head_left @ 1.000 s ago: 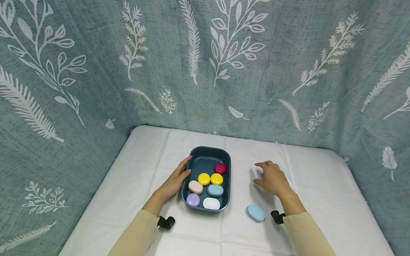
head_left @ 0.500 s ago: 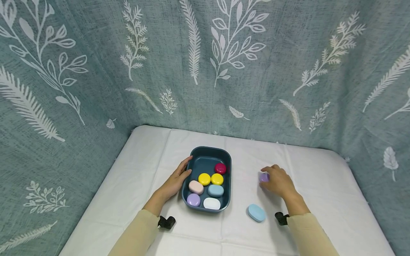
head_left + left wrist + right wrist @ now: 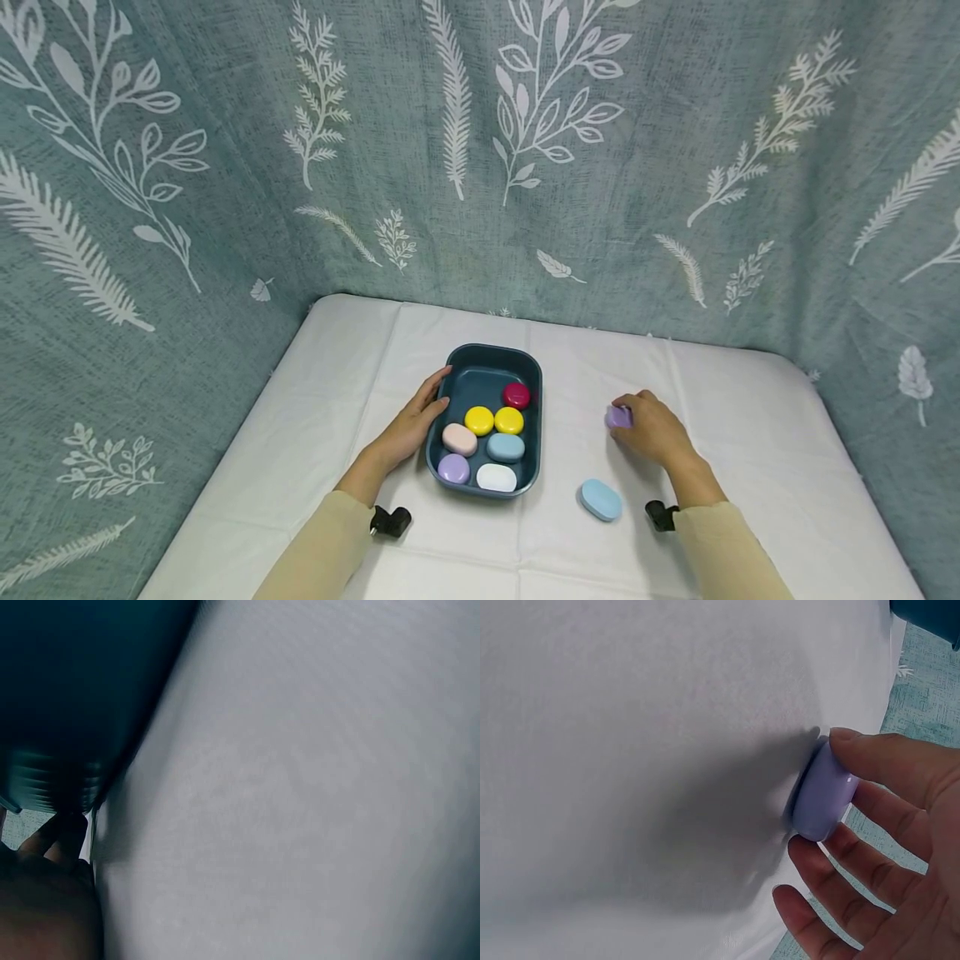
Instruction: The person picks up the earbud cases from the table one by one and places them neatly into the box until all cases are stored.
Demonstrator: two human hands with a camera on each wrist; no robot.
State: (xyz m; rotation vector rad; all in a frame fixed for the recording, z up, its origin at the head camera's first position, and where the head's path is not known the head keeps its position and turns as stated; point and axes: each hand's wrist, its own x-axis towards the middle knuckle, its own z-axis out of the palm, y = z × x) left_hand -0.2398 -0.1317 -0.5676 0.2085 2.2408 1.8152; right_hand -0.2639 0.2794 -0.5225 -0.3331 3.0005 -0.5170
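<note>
In the head view, my right hand (image 3: 654, 429) pinches a glossy lavender disc (image 3: 618, 417) on the white cloth. The right wrist view shows the thumb on one edge of this disc (image 3: 825, 793) and fingers at the opposite edge. My left hand (image 3: 408, 427) rests against the left side of a dark blue rectangular tray (image 3: 483, 353), thumb and fingertips at its rim. Inside the tray lie a red round piece (image 3: 516, 395), two yellow ones (image 3: 479, 421), a pink oval (image 3: 459, 440), a light blue oval (image 3: 506, 447), another lavender disc (image 3: 453, 468) and a white oval (image 3: 496, 477).
A light blue oval piece (image 3: 601, 500) lies on the cloth between the tray and my right forearm. The white-covered table (image 3: 360, 350) is bounded at the back and sides by a green leaf-patterned curtain (image 3: 450, 250).
My right hand has moved slightly right and closed its thumb and fingers on the lavender disc, which stays about where it was. The left hand and the tray have not moved.
</note>
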